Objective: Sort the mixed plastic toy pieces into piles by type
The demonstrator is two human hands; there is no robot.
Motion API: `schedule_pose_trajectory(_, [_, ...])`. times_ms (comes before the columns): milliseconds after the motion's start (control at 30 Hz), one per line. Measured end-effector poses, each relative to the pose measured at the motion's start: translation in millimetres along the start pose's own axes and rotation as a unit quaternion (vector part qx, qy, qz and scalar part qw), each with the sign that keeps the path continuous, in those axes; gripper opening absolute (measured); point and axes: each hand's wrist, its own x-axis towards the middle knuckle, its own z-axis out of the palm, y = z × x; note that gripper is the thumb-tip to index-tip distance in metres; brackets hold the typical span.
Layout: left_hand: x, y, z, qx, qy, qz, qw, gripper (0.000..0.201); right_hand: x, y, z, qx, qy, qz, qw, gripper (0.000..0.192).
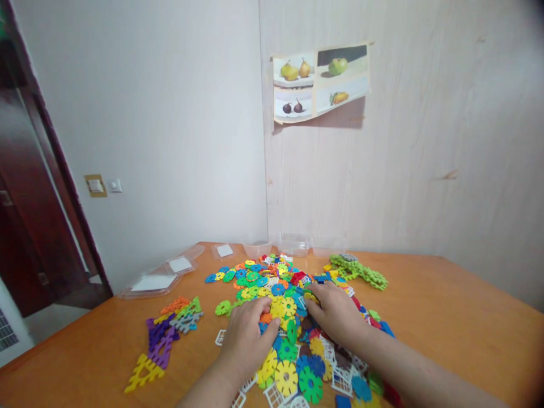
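Left hand (243,334) and right hand (339,313) at a pile of plastic pieces (286,378) on the desk (429,300).
The left is loosely open; the right's grip cannot be told. White labels (180,264) on clear lids (127,292) are unreadable.

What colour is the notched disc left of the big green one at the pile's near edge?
Yellow. The notched disc shows best in the head view.
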Motion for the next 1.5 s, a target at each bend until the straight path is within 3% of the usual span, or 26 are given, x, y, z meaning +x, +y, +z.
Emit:
schedule_pose_trajectory(233, [-0.2, 0.0, -0.9, 0.008, -0.007, 0.004, 1.0, 0.027, 6.3, 26.2, 9.5, 0.175, 0.023, 0.098, 0.979, 0.04])
schedule_pose_trajectory(433, [0.3, -4.0, 1.6, 0.005, 0.001, 0.006, 1.0, 0.027, 5.0, 36.5, 14.8, 0.38, 0.056, 0.15, 0.911, 0.041])
schedule_pose_trajectory(700, [1.1, -8.5, 2.4, -0.049, 0.021, -0.016, 0.998, 0.03, 3.7, 39.5, 9.5, 0.466, 0.001, 0.082, 0.881, 0.041])
schedule_pose_trajectory(800, [0.8, -10.3, 1.9, -0.067, 0.036, -0.026, 0.997, 0.029, 3.9, 42.6, 16.9, 0.443, 0.008, 0.097, 0.891, 0.04])
schedule_pose_trajectory(867, [0.2, -9.8, 1.9, -0.086, 0.036, -0.033, 0.995, 0.028, 2.7, 43.8, 20.9, 0.388, 0.031, 0.095, 0.916, 0.039])
schedule_pose_trajectory(1000, [-1.1, -1.5, -1.0, -0.139, 0.018, -0.04, 0.989, 0.029, -2.7, 41.1, 22.6, 0.23, 0.082, 0.021, 0.97, 0.037])
schedule_pose_trajectory(1167, [11.4, 3.3, -16.9, -0.146, 0.022, -0.038, 0.988, 0.034, -8.5, 33.1, 23.2, 0.138, 0.075, -0.048, 0.986, 0.034])
schedule_pose_trajectory(1267, [35.9, -15.4, -28.4, -0.13, 0.031, -0.068, 0.989, 0.038, -8.8, 30.7, 25.7, 0.12, 0.075, -0.058, 0.988, 0.034])
schedule_pose_trajectory(1367, [68.3, -46.3, -36.2, -0.077, 0.043, -0.142, 0.986, 0.038, -8.3, 30.0, 27.6, 0.119, 0.077, -0.057, 0.988, 0.033])
schedule_pose_trajectory(1500, [105.9, -80.9, -35.6, -0.036, 0.042, -0.191, 0.98, 0.04, -9.4, 28.6, 28.3, 0.127, 0.081, -0.059, 0.987, 0.031])
